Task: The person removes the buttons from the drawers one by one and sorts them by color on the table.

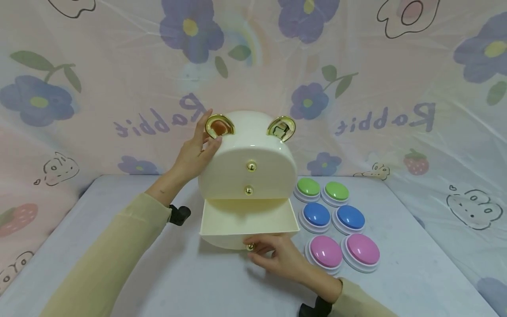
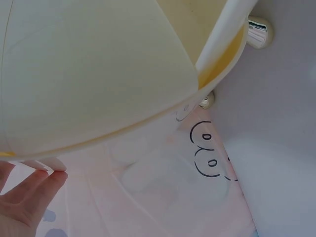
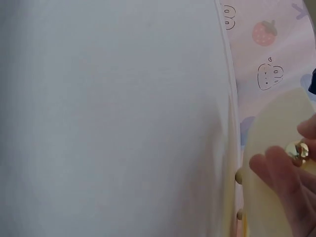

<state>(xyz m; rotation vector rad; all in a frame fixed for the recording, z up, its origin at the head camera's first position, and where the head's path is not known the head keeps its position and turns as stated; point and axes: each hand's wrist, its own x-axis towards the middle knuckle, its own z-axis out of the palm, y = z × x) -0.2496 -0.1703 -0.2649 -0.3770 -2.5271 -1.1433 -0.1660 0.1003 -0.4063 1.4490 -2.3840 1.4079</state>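
Note:
A cream storage box [image 1: 247, 149] with gold-rimmed ears stands on the table, its bottom drawer [image 1: 247, 213] pulled out and bare inside. Two drawers above it are closed, each with a round gold knob. My left hand [image 1: 198, 149] grips the box's left ear [image 1: 219, 127], thumb in front; the left wrist view catches the fingertips [image 2: 57, 180] at the box's edge. With thumb and fingers, my right hand [image 1: 279, 257] pinches the bottom drawer's gold knob [image 1: 250, 247]. The same knob [image 3: 297, 152] shows between the fingers in the right wrist view.
Right of the box, round push buttons on white bases stand in pairs: green [image 1: 336, 191] at the back, blue [image 1: 317, 214] in the middle, pink [image 1: 326, 251] in front. A patterned cloth [image 1: 253, 75] hangs behind the white-covered table [image 1: 158, 273].

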